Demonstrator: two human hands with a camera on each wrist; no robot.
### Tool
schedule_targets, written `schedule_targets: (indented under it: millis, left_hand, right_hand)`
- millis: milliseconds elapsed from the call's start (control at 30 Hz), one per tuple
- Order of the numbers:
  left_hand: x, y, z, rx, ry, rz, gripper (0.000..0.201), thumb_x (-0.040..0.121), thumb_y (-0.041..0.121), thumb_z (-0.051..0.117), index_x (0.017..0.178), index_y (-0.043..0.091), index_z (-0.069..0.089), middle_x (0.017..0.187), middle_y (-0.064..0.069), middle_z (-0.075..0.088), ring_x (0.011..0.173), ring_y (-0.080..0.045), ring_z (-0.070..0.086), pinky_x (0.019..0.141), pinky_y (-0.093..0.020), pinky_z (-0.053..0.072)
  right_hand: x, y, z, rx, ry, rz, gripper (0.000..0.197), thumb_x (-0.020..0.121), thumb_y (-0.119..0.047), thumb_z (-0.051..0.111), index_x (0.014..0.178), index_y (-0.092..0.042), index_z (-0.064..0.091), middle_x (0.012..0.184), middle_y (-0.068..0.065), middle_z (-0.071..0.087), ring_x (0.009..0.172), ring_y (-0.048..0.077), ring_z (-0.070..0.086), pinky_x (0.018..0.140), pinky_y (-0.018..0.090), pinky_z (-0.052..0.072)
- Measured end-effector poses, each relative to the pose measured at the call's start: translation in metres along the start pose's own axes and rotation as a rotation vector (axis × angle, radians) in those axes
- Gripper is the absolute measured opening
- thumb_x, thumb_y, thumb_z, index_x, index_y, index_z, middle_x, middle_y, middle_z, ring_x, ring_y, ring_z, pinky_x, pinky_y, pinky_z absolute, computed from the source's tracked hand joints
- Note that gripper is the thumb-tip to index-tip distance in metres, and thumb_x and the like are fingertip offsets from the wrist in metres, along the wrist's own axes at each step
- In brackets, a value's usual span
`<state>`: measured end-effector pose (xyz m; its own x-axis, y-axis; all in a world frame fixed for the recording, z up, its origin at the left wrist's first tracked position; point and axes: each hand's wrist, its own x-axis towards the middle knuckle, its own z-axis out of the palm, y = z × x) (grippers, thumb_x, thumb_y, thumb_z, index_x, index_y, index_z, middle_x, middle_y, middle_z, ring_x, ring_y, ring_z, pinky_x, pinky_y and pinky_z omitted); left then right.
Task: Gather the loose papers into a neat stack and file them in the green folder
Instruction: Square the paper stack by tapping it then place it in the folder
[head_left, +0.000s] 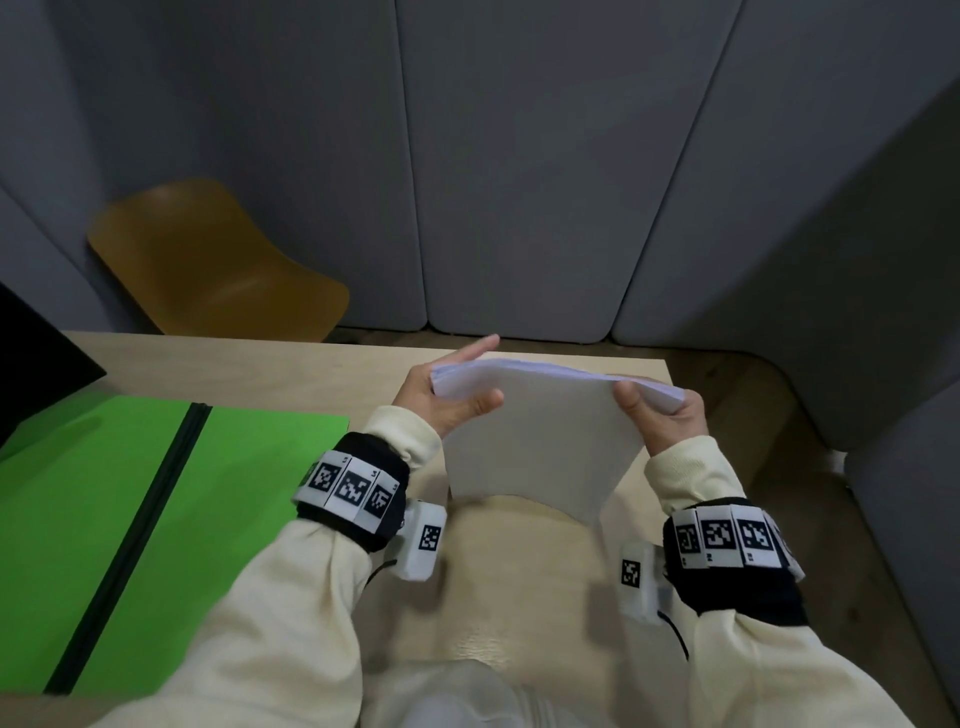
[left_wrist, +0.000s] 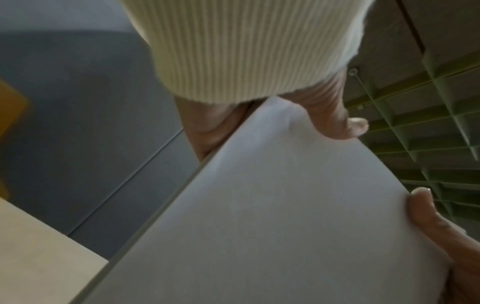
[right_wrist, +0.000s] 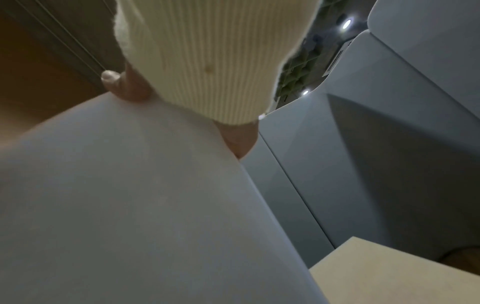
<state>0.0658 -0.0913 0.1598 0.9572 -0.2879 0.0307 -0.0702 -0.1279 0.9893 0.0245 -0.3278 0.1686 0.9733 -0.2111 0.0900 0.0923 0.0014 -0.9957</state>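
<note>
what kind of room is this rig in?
Probably an office meeting pod or booth: padded grey wall panels close in a small light wood table, a mustard chair sits behind it, and a green folder lies on the table.

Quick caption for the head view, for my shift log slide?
Both hands, left hand and right hand, hold the paper stack upright over the table, beside the open green folder.

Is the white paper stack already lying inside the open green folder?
No: both the left hand and right hand hold the white paper stack above the beige table, right of the green folder.
</note>
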Motion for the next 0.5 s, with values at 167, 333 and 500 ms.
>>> schedule_targets:
  millis: [167, 333, 500]
  left_hand:
    - [0.003, -0.001, 0.008, 0.052, 0.105, -0.065, 0.02, 0.08, 0.015, 0.071, 0.1, 0.015, 0.068, 0.072, 0.018, 0.07, 0.064, 0.013, 0.066, 0.054, 0.0, 0.047]
    - [0.012, -0.023, 0.008, 0.062, 0.139, -0.236, 0.054, 0.058, 0.046, 0.084, 0.101, 0.017, 0.069, 0.088, 0.01, 0.076, 0.085, -0.004, 0.071, 0.081, -0.021, 0.058]
    - [0.016, -0.017, 0.004, 0.095, 0.226, -0.221, 0.098, 0.043, 0.074, 0.074, 0.122, 0.018, 0.058, 0.112, 0.0, 0.07, 0.102, -0.019, 0.067, 0.09, -0.039, 0.055]
  right_hand:
    - [0.0, -0.001, 0.001, -0.012, -0.024, -0.018, 0.051, 0.035, -0.072, 0.074, 0.067, -0.033, 0.073, 0.062, -0.025, 0.071, 0.061, -0.011, 0.065, 0.053, 0.004, 0.048]
    - [0.004, 0.011, -0.001, -0.094, -0.004, 0.031, 0.048, 0.047, -0.068, 0.072, 0.075, -0.03, 0.066, 0.056, -0.02, 0.069, 0.055, -0.008, 0.064, 0.05, 0.008, 0.048]
    - [0.01, -0.001, -0.004, -0.107, 0.024, -0.028, 0.02, 0.088, -0.009, 0.06, 0.073, -0.023, 0.062, 0.05, -0.023, 0.065, 0.048, -0.008, 0.061, 0.045, 0.004, 0.043]
